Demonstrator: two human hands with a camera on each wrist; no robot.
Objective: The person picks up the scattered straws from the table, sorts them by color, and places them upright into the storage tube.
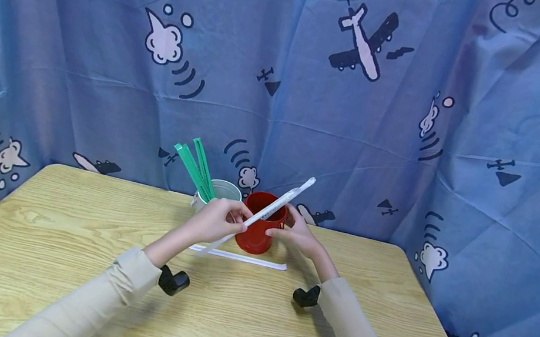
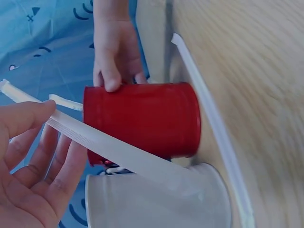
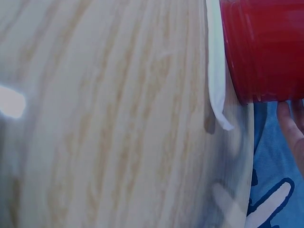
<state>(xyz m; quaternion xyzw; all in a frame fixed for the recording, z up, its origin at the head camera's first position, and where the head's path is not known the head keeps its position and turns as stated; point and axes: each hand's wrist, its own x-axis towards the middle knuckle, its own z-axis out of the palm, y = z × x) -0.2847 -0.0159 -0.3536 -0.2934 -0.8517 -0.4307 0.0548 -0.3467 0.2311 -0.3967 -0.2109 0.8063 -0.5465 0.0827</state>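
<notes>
My left hand [image 1: 219, 220] pinches a long white paper-wrapped straw [image 2: 99, 137] between thumb and forefinger, the other fingers spread loosely. The straw slants across the front of a red bucket [image 1: 254, 240] in the head view. My right hand [image 1: 299, 235] holds this bucket at its right side, thumb against the front and fingers behind. A second white wrapped straw [image 2: 66, 102] pokes out of the bucket's mouth. Another white wrapped straw [image 1: 244, 258] lies on the table just in front of the bucket; the right wrist view shows its end close to the bucket's base.
Left of the red bucket stands a pale grey bucket [image 2: 156, 202] holding several green wrapped sticks [image 1: 194, 171]. Both stand near the back of the wooden table [image 1: 75, 243], against a blue curtain [image 1: 212, 63] printed with planes.
</notes>
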